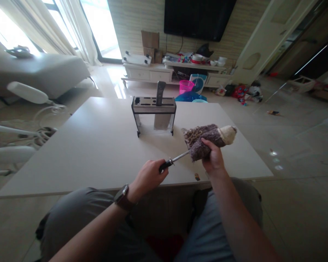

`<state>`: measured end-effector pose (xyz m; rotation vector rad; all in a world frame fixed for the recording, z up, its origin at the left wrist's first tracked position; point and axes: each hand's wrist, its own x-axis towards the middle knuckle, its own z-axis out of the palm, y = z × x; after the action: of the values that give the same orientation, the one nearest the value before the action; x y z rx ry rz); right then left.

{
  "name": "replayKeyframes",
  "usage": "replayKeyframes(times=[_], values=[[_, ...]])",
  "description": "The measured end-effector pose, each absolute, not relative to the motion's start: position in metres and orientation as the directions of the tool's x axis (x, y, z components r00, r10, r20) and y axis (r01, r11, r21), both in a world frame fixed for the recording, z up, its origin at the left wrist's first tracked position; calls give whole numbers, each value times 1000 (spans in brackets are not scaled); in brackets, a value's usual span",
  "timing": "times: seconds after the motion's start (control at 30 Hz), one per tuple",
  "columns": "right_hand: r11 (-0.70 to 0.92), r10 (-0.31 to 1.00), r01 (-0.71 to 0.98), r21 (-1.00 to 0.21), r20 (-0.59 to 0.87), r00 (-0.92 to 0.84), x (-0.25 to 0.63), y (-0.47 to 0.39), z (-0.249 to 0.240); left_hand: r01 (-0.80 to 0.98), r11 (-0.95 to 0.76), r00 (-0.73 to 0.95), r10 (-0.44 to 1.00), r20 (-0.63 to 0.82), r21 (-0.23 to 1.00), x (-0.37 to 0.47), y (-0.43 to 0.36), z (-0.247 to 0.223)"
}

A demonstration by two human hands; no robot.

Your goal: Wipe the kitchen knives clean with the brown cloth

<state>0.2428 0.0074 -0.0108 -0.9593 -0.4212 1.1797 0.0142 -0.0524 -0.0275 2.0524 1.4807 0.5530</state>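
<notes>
A slim metal rod (180, 157) is held by its black handle (166, 165) in the left hand (151, 176), whose fingers are curled closed around the grip. The rod is angled up and to the right over the near part of the white table (84, 149), and its far end is hidden at the edge of a bunched, fluffy cloth (207, 141). The cloth is gripped in the right hand (214, 156), with the thumb pressed on top; the fingers beneath are mostly covered, so how tightly they are closed cannot be told. For wiping, which seems to be the step in hand, the handle is best gripped firmly and the rod held steady, while the cloth is wrapped fully round the metal and drawn along it with even, light pressure. The tip should be minded, since it is out of sight and could be pushed through the folds toward the palm. Loose folds are better gathered in, so that nothing is snagged. Room for the stroke is best sought on the right, as the knife block (154, 105), with a black-handled knife (160, 94) in it, is stood just beyond the hands.
</notes>
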Motion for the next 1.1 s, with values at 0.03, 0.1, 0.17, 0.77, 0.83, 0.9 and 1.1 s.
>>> replayKeyframes(times=[0.03,0.1,0.17,0.77,0.83,0.9,1.1], values=[[99,901,-582,-807,-176,397,251,10,-9,728,-250,314,949,13,639,14,-53,-27],[162,877,-574,-803,-149,457,261,14,-9,736,-251,316,949,9,629,13,-52,-27],[191,863,-572,-798,-141,484,264,16,-11,752,-248,307,952,8,611,12,-52,-28],[-74,980,-344,-936,-132,149,178,-26,-45,637,-210,288,957,24,741,12,-50,-43],[-36,980,-321,-946,-97,176,180,-25,-44,624,-224,296,954,39,749,13,-50,-43],[-10,980,-308,-951,-70,186,182,-24,-43,618,-244,307,950,56,748,15,-49,-42],[52,961,-404,-913,-65,270,206,-9,-26,664,-246,289,955,60,706,19,-49,-35]])
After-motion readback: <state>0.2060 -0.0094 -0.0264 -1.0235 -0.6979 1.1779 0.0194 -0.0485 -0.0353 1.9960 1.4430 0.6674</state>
